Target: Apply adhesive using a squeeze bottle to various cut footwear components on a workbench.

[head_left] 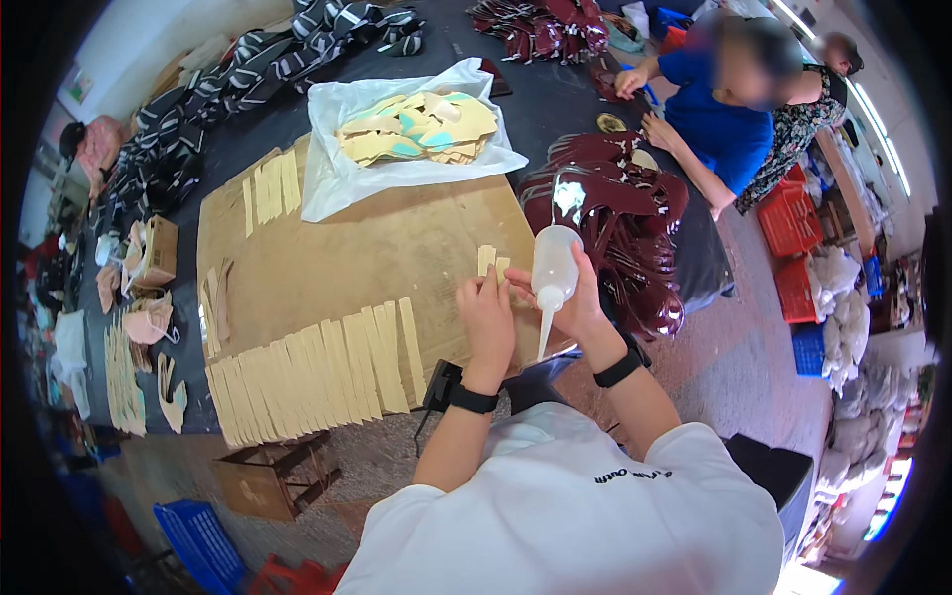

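My right hand is wrapped round a translucent white squeeze bottle, tipped with its long thin nozzle down toward the board's near edge. The fingers of my left hand are closed on short pale yellow strips. A fingertip of my right hand lies close beside those strips; whether it touches them I cannot tell. Both hands are over the right part of a brown board. Along its near edge lies a row of pale yellow strips, side by side.
On the board's far edge, a white plastic bag holds cream cut pieces. Glossy maroon pieces are heaped at the right. Black-and-white striped pieces lie far left. A person in a blue shirt works across the table's right side.
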`<control>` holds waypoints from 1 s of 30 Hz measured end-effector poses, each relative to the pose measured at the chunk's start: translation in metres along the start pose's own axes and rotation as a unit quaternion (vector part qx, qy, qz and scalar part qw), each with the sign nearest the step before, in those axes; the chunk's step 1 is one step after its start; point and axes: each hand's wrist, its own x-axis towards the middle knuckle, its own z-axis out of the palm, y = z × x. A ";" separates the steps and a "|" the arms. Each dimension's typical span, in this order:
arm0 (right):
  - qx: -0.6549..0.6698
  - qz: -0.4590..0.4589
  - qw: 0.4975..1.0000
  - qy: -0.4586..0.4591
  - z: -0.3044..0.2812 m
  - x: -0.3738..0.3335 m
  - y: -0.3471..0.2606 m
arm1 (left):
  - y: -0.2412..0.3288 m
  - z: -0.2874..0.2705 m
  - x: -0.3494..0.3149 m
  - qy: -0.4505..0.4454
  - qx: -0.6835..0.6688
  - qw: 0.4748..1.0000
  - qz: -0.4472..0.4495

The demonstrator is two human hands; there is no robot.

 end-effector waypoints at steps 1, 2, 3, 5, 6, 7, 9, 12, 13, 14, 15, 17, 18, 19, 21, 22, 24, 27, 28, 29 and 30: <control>0.006 0.003 1.000 -0.004 -0.004 0.004 -0.002 | -0.003 0.006 0.001 0.009 0.004 1.000 -0.007; 0.013 0.006 1.000 -0.009 -0.007 0.008 -0.004 | -0.005 0.011 0.003 0.020 0.006 1.000 -0.016; 0.024 0.016 1.000 0.004 -0.006 0.013 -0.009 | -0.005 0.017 0.006 0.031 0.009 0.999 -0.026; 0.030 0.036 0.999 0.005 -0.012 0.020 -0.018 | -0.003 0.027 0.009 0.055 0.007 0.996 -0.066; 0.041 0.048 0.998 0.014 -0.015 0.023 -0.020 | -0.003 0.030 0.010 0.068 0.004 0.993 -0.099; 0.043 0.055 0.997 0.023 -0.015 0.024 -0.025 | -0.003 0.034 0.013 0.077 0.009 0.991 -0.107; 0.048 0.086 0.995 0.010 -0.022 0.029 -0.031 | -0.004 0.039 0.017 0.091 0.038 0.984 -0.149; 0.047 0.121 0.992 -0.009 -0.028 0.033 -0.036 | -0.010 0.048 0.018 0.135 0.110 0.978 -0.117; 0.040 0.122 0.992 -0.015 -0.029 0.034 -0.037 | -0.008 0.049 0.018 0.142 0.117 0.975 -0.125; 0.039 0.134 0.990 -0.021 -0.030 0.036 -0.038 | -0.006 0.050 0.018 0.151 0.123 0.972 -0.131; 0.032 0.134 0.990 -0.022 -0.033 0.038 -0.039 | -0.004 0.049 0.019 0.159 0.129 0.969 -0.137; 0.024 0.142 0.989 -0.029 -0.036 0.042 -0.039 | -0.003 0.049 0.022 0.137 0.154 0.966 -0.154; 0.041 0.153 0.987 -0.019 -0.037 0.044 -0.037 | -0.004 0.047 0.024 0.109 0.174 0.965 -0.165; 0.058 0.164 0.985 -0.008 -0.038 0.046 -0.036 | -0.007 0.047 0.024 0.116 0.180 0.962 -0.170; 0.058 0.181 0.982 -0.011 -0.039 0.049 -0.031 | -0.015 0.047 0.026 0.071 0.187 0.970 -0.137; 0.057 0.191 0.980 -0.006 -0.040 0.049 -0.030 | -0.017 0.047 0.024 0.077 0.193 0.968 -0.141; 0.063 0.196 0.979 -0.006 -0.041 0.047 -0.030 | -0.020 0.046 0.020 0.076 0.154 0.976 -0.131; 0.060 0.200 0.978 0.007 -0.044 0.040 -0.028 | -0.027 0.050 0.015 0.084 0.190 0.968 -0.138; 0.061 0.196 0.978 0.024 -0.040 0.035 -0.032 | -0.026 0.049 0.018 0.080 0.205 0.965 -0.139; 0.060 0.192 0.979 0.026 -0.037 0.031 -0.035 | -0.024 0.048 0.020 0.093 0.214 0.962 -0.145; 0.060 0.179 0.981 0.035 -0.037 0.026 -0.042 | -0.016 0.050 0.024 0.067 0.204 0.967 -0.136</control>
